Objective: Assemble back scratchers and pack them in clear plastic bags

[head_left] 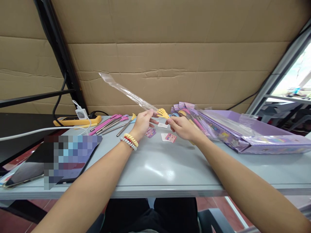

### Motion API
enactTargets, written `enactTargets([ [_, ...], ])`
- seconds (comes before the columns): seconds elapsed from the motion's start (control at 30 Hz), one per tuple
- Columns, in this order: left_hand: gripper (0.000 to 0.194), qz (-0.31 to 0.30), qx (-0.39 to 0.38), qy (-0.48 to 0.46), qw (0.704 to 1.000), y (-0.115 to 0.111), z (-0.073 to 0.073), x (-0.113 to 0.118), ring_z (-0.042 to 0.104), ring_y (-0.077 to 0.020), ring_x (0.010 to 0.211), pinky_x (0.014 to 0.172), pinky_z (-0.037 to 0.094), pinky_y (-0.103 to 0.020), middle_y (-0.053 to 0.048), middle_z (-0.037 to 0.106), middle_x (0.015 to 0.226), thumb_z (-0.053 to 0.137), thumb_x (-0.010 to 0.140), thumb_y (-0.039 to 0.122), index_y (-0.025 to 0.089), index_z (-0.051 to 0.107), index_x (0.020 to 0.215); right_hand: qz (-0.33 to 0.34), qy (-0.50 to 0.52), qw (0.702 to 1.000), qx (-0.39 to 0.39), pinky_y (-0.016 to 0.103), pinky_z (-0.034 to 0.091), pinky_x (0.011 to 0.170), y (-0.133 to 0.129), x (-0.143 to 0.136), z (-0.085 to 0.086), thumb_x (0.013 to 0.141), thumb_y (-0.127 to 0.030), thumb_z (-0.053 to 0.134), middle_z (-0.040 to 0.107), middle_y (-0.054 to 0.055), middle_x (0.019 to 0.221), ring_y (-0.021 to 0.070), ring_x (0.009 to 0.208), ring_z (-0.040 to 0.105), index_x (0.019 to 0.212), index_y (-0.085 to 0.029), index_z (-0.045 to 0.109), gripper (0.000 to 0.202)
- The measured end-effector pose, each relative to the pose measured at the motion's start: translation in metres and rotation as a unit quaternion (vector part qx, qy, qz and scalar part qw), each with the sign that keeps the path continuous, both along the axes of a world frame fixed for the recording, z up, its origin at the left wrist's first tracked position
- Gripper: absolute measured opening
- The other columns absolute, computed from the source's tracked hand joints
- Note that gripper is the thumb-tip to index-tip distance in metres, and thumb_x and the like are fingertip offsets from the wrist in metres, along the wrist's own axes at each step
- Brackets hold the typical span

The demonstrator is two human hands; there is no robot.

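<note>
Pinched in my left hand (143, 122) is the open end of a long clear plastic sleeve (128, 94), which slants up to the left. My right hand (179, 127) grips a yellow hand-shaped back scratcher (163, 113) just below its head, which is at the sleeve's mouth. Most of its handle is hidden behind my right hand and forearm. On the table below lie small printed cards (171, 138) and a white label (162, 125). Left of my left hand, several loose back scratchers (110, 124) with metal rods and pink, yellow or blue parts lie in a pile.
Bagged back scratchers (194, 121) with purple header cards lie at the right, against a purple box (243, 144). A tablet-like device (85, 155), partly blurred out, rests at the left. Behind it is a yellow power strip (73, 121) with a white cable. A cardboard wall (165, 58) closes the back.
</note>
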State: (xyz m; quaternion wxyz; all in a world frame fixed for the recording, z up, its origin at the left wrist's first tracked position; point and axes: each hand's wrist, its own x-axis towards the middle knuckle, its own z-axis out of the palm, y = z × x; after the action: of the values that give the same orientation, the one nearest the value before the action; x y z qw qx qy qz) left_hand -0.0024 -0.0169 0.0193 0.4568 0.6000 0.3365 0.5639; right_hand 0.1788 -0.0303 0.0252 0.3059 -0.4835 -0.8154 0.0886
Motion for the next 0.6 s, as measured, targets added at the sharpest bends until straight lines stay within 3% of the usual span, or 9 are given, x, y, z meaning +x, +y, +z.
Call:
enactTargets([
  [0.13,0.036,-0.005,-0.003,0.040,0.999,-0.0008,-0.0023,0.0022,0.063,-0.0134,0.066,0.054,0.045,-0.022,-0.011,0.066,0.099,0.045,0.085,0.045,0.014,0.063,0.088,0.007,0.001,1.000,0.001,0.024,0.033,0.054,-0.0014,-0.0015,0.0010,0.090,-0.048,0.029,0.053,0.001,0.056,0.0119,0.052,0.044,0.079,-0.015,0.059,0.046],
  [0.4,0.038,-0.074,-0.025,0.073,0.994,-0.0012,-0.0036,0.0002,0.062,-0.0152,0.073,0.058,0.045,-0.024,-0.013,0.064,0.103,0.047,0.084,0.047,0.012,0.063,0.083,0.025,0.008,1.000,0.003,0.024,0.032,0.052,0.0008,0.0004,-0.0019,0.089,-0.051,0.029,0.050,0.000,0.055,0.0109,0.051,0.041,0.073,-0.015,0.057,0.048],
  [0.6,0.027,-0.026,-0.051,0.022,0.998,-0.0039,0.0004,-0.0007,0.064,-0.0147,0.073,0.061,0.045,-0.025,-0.009,0.064,0.101,0.058,0.078,0.038,0.015,0.058,0.093,0.035,0.003,0.999,0.000,0.024,0.031,0.051,0.0039,0.0014,-0.0040,0.089,-0.048,0.031,0.046,-0.001,0.053,0.0104,0.051,0.039,0.073,-0.016,0.057,0.044],
])
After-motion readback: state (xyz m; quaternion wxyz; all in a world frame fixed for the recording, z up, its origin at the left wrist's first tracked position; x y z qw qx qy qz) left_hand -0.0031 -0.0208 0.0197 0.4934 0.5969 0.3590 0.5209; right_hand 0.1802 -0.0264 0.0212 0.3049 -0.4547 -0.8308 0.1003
